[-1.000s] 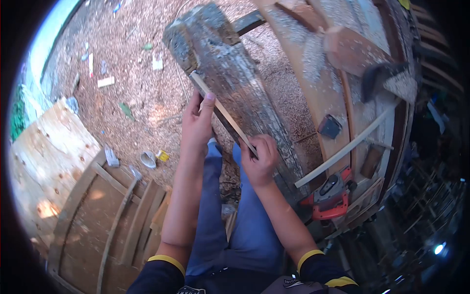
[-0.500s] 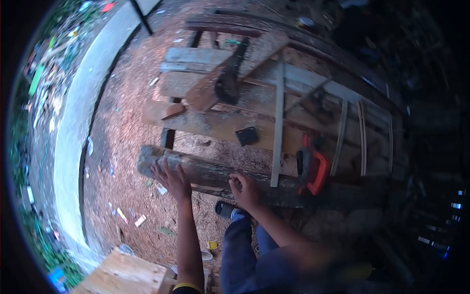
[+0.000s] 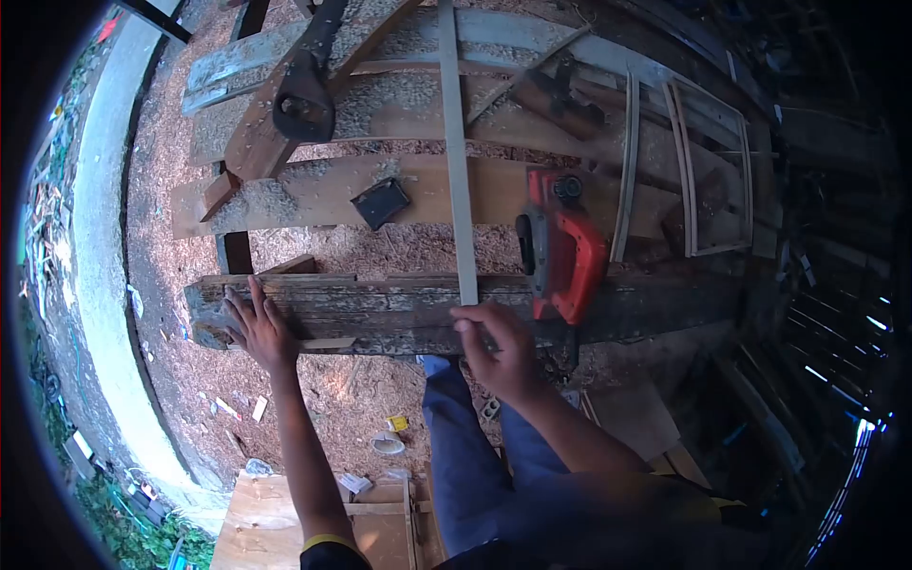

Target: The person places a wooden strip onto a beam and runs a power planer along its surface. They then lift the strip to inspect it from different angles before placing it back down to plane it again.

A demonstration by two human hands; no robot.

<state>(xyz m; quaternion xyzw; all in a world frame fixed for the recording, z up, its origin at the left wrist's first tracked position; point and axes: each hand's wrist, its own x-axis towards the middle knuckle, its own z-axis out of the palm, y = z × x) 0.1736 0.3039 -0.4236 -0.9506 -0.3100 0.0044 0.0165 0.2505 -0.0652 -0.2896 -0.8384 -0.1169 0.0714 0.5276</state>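
My left hand point(image 3: 256, 328) lies with fingers spread on the left end of a dark, weathered beam point(image 3: 380, 309). My right hand point(image 3: 496, 350) is over the near side of the same beam, index finger and thumb brought together in a pinch. Whatever is between those fingertips is too small to make out. Right at the index finger is the near end of a long, thin wooden strip point(image 3: 457, 171), which runs away across the boards. To the right of this strip a red electric planer point(image 3: 570, 252) rests beside and partly over the beam.
Farther back, shavings cover several planks point(image 3: 323, 195). A handsaw point(image 3: 306, 100) leans on an angled timber, and a small black box-like piece point(image 3: 380, 202) lies on a plank. Thin wooden frames point(image 3: 703, 171) stand at right. Plywood point(image 3: 252, 522) is at the lower left.
My view has turned, so the bench appears farther left and higher. My right hand has come nearer the strip's end; my left hand stays on the beam's left end.
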